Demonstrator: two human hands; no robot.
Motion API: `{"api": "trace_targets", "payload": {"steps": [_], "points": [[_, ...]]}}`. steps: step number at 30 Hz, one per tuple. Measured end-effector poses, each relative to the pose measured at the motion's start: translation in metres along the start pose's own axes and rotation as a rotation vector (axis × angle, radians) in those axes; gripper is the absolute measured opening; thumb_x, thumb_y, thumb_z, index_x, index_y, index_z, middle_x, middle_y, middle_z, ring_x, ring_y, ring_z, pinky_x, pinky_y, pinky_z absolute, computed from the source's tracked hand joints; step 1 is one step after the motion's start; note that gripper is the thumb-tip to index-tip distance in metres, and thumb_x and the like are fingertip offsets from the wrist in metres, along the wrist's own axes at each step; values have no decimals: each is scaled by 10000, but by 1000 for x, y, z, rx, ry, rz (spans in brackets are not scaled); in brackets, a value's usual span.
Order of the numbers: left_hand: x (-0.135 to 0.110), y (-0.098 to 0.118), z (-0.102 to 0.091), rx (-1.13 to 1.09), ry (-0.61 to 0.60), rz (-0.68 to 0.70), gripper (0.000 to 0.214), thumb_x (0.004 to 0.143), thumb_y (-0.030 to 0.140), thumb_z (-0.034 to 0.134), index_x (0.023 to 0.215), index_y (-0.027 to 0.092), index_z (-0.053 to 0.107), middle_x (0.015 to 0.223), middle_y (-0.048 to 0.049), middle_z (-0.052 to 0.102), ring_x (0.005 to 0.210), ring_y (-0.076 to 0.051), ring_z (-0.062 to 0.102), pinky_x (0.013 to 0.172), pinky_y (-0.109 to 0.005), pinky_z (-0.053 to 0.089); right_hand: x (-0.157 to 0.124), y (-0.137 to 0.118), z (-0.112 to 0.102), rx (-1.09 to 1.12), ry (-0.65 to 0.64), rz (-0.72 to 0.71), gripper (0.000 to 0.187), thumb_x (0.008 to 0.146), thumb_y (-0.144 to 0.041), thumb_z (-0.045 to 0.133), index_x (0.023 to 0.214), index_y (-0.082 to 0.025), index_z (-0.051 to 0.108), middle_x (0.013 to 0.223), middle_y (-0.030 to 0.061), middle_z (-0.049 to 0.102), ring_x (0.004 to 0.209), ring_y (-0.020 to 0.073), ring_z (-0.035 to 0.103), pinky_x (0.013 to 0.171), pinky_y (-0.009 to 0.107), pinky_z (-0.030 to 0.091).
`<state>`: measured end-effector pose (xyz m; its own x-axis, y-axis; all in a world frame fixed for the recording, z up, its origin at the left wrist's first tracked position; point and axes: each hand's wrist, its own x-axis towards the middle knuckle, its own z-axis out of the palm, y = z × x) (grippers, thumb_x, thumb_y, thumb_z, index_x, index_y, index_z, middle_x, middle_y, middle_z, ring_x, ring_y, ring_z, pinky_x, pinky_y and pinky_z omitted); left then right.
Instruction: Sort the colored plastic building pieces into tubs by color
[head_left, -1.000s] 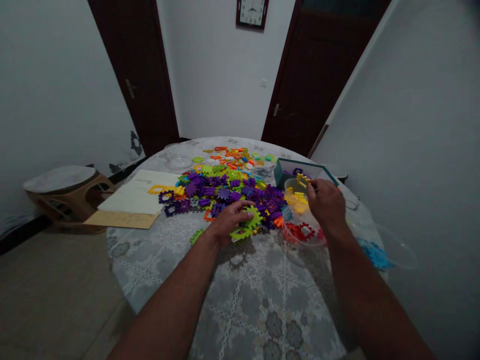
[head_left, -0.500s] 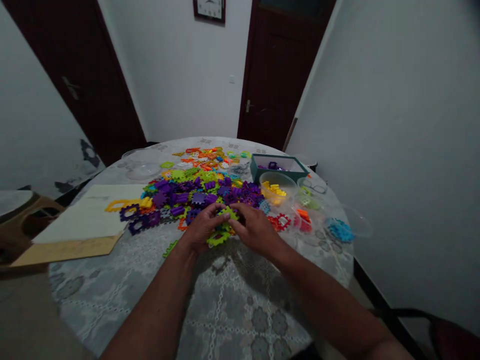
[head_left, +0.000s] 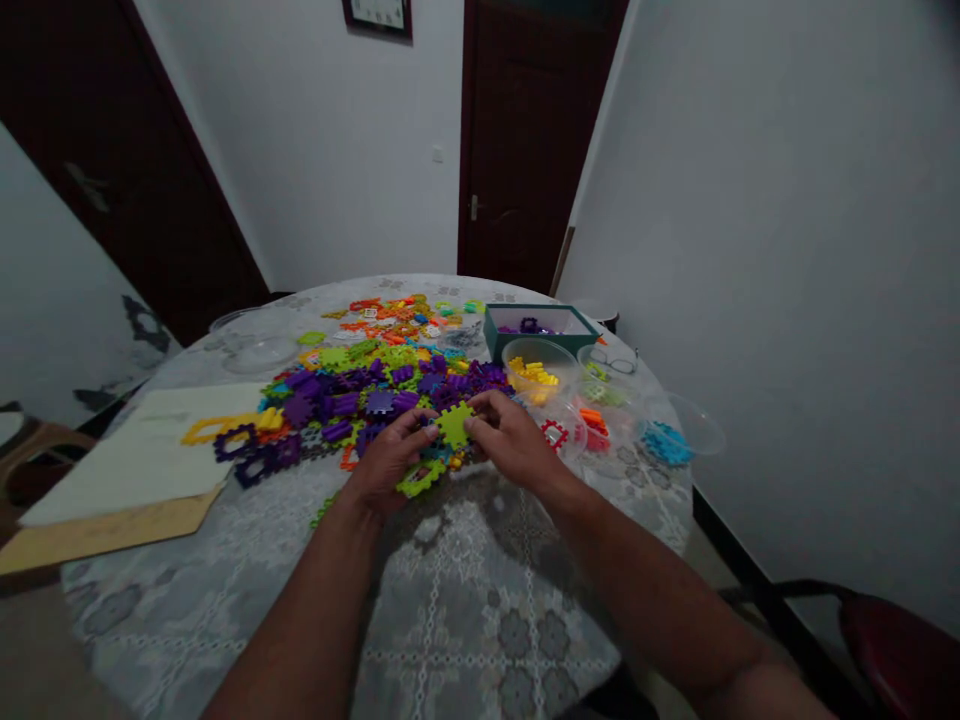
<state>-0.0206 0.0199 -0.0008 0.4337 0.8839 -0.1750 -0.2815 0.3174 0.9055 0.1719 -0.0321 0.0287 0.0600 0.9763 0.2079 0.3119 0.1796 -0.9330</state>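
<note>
Between my two hands is a lime-green, square building tile with toothed edges (head_left: 454, 426), its flat face turned towards me. My right hand (head_left: 511, 442) pinches its right edge between thumb and fingers. At the tile's left edge, the thumb and fingertips of my left hand (head_left: 390, 458) are closed on it. Just below the left fingers is a green open-frame piece (head_left: 421, 479); I cannot tell if that hand also holds it. Behind my hands spreads a heap of mostly purple toothed pieces (head_left: 381, 402), with green ones (head_left: 335, 357) at its back.
A clear bowl of yellow pieces (head_left: 534, 374) stands right of the heap, before a green box (head_left: 504, 344). Further right are orange-red pieces (head_left: 594, 428), blue discs (head_left: 667, 444) and glasses (head_left: 619, 364). Cardboard (head_left: 105, 525) lies left on the patterned tablecloth (head_left: 442, 620); orange pieces (head_left: 390, 318) lie behind.
The green tile has been turned so more of its flat face shows, and my hands are slightly further apart. The whole view has shifted a little as my head moved.
</note>
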Motion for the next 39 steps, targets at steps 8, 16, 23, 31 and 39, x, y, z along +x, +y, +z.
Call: {"api": "trace_targets", "payload": {"steps": [8,16,23,31,39], "points": [[1,-4,-1,-55,59,25,399,701,389,905,982,225,675,797,5,670,567,-105,581,427,-177,385,21,4,-112,-564,451,-131,303,910,-378,600,1157,-211,653,973,80,727,804,229,678,756,373,544],[-1,-3,2,-1,62,19,417,703,431,905,988,223,683,851,-12,696,642,-131,625,465,-191,421,45,46,-199,-1112,761,-171,488,864,-244,490,1309,-129,652,1166,216,703,1019,330,664,873,456,512],[-3,0,5,9,19,18,439,686,403,925,967,226,637,775,20,677,537,-103,564,411,-177,350,7,7,-97,-691,337,-304,328,953,-265,531,1216,-178,706,1177,139,754,1030,261,702,945,423,542],[-5,5,5,89,-16,9,485,640,428,949,936,217,628,730,41,651,502,-105,561,426,-190,378,-23,-20,0,-439,-112,-312,188,996,-219,627,1167,-210,704,1069,56,769,981,191,705,889,321,515],[-1,5,5,124,57,4,428,685,481,914,905,214,662,760,15,669,591,-130,612,492,-205,443,-20,-20,-11,-412,52,-239,229,964,-163,607,1160,-217,712,1032,37,765,921,181,696,877,319,517]]}}
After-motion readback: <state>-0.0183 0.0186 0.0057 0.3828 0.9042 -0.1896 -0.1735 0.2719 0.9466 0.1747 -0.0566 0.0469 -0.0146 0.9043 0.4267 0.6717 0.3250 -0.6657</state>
